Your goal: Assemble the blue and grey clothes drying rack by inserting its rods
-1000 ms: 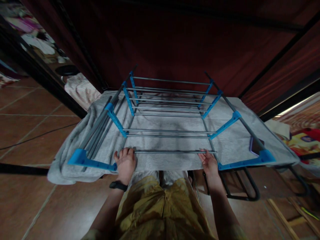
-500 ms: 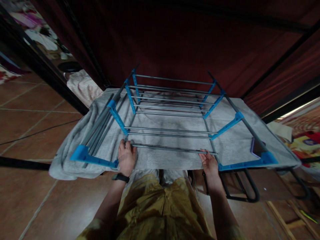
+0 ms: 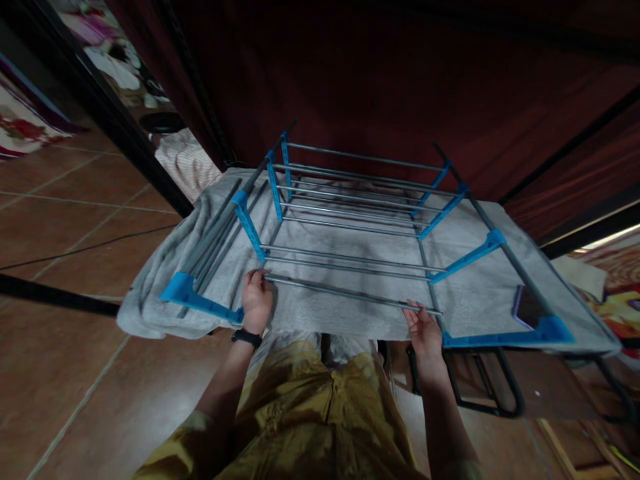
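Note:
A blue and grey drying rack frame (image 3: pixel 465 252) lies flat on a grey towel (image 3: pixel 465 283) that covers a table. A loose grey metal rod (image 3: pixel 350 293) runs slantwise across its near end. My left hand (image 3: pixel 256 301), with a black watch on the wrist, is closed on the rod's left end, close to the blue bracket (image 3: pixel 250 233). My right hand (image 3: pixel 424 329) grips the rod's right end by the rack's near right corner. I wear a yellow shirt.
A dark phone (image 3: pixel 529 306) rests on the towel near the right blue corner piece. A dark red curtain (image 3: pixel 380 80) hangs behind the table. Brown floor tiles (image 3: pixel 65 227) spread left, with a striped cloth (image 3: pixel 185 167) and a black beam (image 3: pixel 55 297). Black tube legs (image 3: pixel 490 387) show below right.
My left hand has moved the rod's left end away from me, toward the rack's rungs, so the rod now lies slanted. My right hand has barely moved. The camera has turned left.

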`<state>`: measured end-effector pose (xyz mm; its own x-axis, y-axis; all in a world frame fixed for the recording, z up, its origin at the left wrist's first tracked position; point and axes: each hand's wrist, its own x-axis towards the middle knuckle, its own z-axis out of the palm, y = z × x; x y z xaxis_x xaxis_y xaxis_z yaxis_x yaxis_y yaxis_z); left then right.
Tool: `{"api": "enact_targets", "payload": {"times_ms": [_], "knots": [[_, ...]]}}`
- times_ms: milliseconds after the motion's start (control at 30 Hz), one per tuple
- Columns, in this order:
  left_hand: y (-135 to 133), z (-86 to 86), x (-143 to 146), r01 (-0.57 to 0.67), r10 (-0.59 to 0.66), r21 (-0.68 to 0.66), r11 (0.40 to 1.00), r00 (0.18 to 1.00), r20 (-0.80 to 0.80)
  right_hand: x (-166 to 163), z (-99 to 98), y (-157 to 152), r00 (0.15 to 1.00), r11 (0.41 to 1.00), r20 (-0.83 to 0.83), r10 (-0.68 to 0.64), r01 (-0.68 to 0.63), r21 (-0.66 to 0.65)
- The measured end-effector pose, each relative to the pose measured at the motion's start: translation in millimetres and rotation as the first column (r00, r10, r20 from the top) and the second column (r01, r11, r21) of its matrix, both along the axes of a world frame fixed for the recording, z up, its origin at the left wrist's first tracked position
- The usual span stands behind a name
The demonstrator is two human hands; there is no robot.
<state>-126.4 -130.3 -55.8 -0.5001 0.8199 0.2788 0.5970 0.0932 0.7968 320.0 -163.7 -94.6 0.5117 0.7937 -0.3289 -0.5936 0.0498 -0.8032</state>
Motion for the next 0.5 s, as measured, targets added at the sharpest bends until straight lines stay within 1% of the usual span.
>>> {"api": "enact_targets", "payload": {"times_ms": [67, 133, 233, 367, 433, 500], "knots": [[7, -4.1, 0, -0.053, 0.048, 0.025, 0.998, 0.984, 0.17, 0, -0.6, 0, 1.0, 1.0, -0.006, -0.002, 0.002, -0.004], [12, -7.8, 1, -0.097, 0.076, 0.038, 0.995, 0.926, 0.369, 0, -0.8, 0, 1.0, 1.0, -0.002, -0.006, 0.006, -0.005], [14, -9.6, 6, -0.173, 0.082, 0.078, 0.982, 0.758, 0.647, 0, -0.9, 0, 1.0, 1.0, 0.005, -0.007, 0.007, 0.0], [11, -4.8, 15, -0.268, 0.051, 0.135, 0.954, 0.589, 0.807, -1, -0.1, 0, 1.0, 1.0, 0.004, -0.011, 0.011, 0.001], [9, -1.2, 19, -0.3, 0.045, 0.132, 0.945, 0.518, 0.854, -2, 0.9, -1, 1.0, 1.0, 0.01, -0.013, 0.013, -0.002], [7, 2.7, 22, -0.303, 0.021, 0.119, 0.945, 0.421, 0.907, -3, 2.2, -1, 1.0, 1.0, 0.018, -0.01, 0.01, -0.005]]}}
